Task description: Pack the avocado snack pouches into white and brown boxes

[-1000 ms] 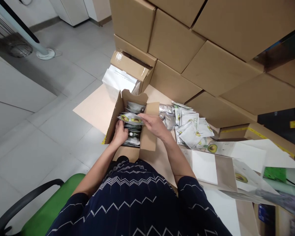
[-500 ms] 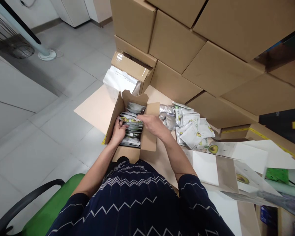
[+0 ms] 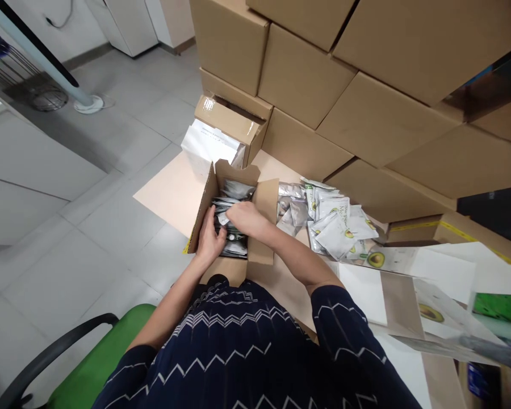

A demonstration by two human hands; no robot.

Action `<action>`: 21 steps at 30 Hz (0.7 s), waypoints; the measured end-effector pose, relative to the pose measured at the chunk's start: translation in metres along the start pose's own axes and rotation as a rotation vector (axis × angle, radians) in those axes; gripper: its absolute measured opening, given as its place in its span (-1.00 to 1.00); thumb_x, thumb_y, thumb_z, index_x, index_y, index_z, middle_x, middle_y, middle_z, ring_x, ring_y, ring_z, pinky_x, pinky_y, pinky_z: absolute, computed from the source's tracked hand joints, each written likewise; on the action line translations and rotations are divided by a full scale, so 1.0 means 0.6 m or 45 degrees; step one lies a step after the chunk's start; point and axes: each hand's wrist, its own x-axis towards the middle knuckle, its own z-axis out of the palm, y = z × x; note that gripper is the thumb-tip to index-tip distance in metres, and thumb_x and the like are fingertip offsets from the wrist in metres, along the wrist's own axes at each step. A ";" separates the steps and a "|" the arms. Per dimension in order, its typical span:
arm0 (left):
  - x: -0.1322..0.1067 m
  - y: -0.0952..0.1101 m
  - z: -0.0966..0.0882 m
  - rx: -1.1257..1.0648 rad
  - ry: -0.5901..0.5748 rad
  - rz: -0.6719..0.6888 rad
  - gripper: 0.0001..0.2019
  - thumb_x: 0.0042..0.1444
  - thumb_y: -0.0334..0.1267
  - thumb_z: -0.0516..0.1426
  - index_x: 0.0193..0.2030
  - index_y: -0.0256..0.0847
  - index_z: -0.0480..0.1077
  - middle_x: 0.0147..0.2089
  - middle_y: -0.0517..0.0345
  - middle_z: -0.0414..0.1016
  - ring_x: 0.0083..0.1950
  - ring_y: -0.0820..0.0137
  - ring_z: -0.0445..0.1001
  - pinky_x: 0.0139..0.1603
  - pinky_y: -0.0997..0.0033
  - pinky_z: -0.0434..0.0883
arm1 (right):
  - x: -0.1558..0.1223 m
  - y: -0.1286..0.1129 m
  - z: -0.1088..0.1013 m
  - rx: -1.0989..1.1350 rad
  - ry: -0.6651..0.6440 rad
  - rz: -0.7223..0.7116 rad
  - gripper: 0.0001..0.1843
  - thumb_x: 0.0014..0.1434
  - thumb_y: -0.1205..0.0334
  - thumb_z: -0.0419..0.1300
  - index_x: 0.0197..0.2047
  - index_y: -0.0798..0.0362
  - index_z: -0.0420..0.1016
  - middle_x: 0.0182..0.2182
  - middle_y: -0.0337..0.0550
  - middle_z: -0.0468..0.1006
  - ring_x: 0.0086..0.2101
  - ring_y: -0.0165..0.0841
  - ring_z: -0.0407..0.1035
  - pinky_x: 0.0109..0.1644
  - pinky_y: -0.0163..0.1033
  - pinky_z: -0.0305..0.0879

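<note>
A cardboard box (image 3: 264, 207) stands open in front of my body, packed with rows of flat foil sachets (image 3: 238, 190). My right hand (image 3: 247, 220) reaches in over the box's right flap. Its fingers are closed at the edge of a white sachet (image 3: 223, 218) in the middle of the row. Along the box's left inner side rests my left hand (image 3: 209, 238), its thumb and fingers apart around the sachets' edges. My right hand hides part of the row.
To the right of the box lies a loose pile of avocado-printed sachets (image 3: 334, 230). Behind stands a wall of stacked cartons (image 3: 302, 79). A smaller carton (image 3: 227, 119) with a white packet (image 3: 210, 145) is beyond the box. A green chair (image 3: 106, 352) is at lower left.
My right hand has moved down and left, deeper into the box. The avocado-printed sachet between my hands no longer shows there. My left hand's thumb and fingers have spread, and the view has shifted slightly.
</note>
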 end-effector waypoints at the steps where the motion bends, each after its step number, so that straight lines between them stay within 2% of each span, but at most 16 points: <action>1: 0.002 0.000 -0.001 0.027 -0.017 0.007 -0.32 0.19 -0.25 0.08 0.45 -0.21 0.03 0.44 -0.19 0.17 0.34 0.14 0.35 0.28 0.05 0.40 | 0.007 0.002 0.004 -0.010 0.012 0.004 -0.65 0.29 0.49 0.01 -0.07 0.27 0.62 -0.15 0.28 0.63 -0.05 -0.08 0.55 -0.05 -0.13 0.48; 4: 0.008 0.002 -0.005 0.096 -0.043 0.058 -0.40 0.19 -0.29 0.06 0.38 -0.27 0.15 0.39 -0.17 0.27 0.40 0.16 0.27 0.39 0.04 0.29 | 0.027 0.008 0.017 -0.038 0.016 -0.013 -0.64 0.30 0.48 0.00 -0.06 0.25 0.63 -0.12 0.24 0.64 -0.04 -0.09 0.54 -0.03 -0.10 0.47; 7: 0.010 0.004 -0.008 0.149 -0.003 0.115 -0.46 0.21 -0.30 0.03 0.35 -0.29 0.21 0.39 -0.17 0.26 0.43 0.19 0.21 0.44 0.06 0.21 | 0.038 0.017 0.024 -0.019 -0.052 -0.032 -0.62 0.30 0.48 -0.01 -0.01 0.26 0.61 -0.06 0.24 0.62 -0.02 -0.09 0.53 0.00 -0.09 0.46; 14: 0.020 0.001 -0.008 0.145 -0.026 0.142 -0.57 0.27 -0.25 0.02 0.25 -0.25 0.33 0.32 -0.14 0.36 0.36 0.21 0.33 0.39 0.06 0.29 | 0.030 0.043 0.046 -0.022 -0.071 0.053 -0.61 0.31 0.51 -0.03 0.01 0.29 0.58 -0.05 0.20 0.63 -0.01 -0.14 0.53 0.04 -0.16 0.43; 16: 0.025 0.001 -0.006 0.146 -0.064 0.173 -0.57 0.28 -0.26 0.01 0.26 -0.26 0.33 0.34 -0.15 0.33 0.39 0.21 0.29 0.40 0.06 0.26 | 0.041 0.047 0.059 -0.034 -0.067 0.029 -0.62 0.30 0.52 -0.02 0.00 0.30 0.59 -0.06 0.24 0.62 -0.01 -0.13 0.53 0.04 -0.15 0.43; 21: 0.026 0.004 0.002 0.220 -0.192 0.227 -0.53 0.28 -0.33 -0.02 0.32 -0.19 0.28 0.49 -0.10 0.09 0.46 0.16 0.17 0.40 0.04 0.27 | 0.077 0.057 0.076 -0.032 -0.151 -0.001 -0.66 0.30 0.46 0.04 0.00 0.32 0.58 -0.05 0.29 0.61 -0.02 -0.14 0.54 0.03 -0.19 0.44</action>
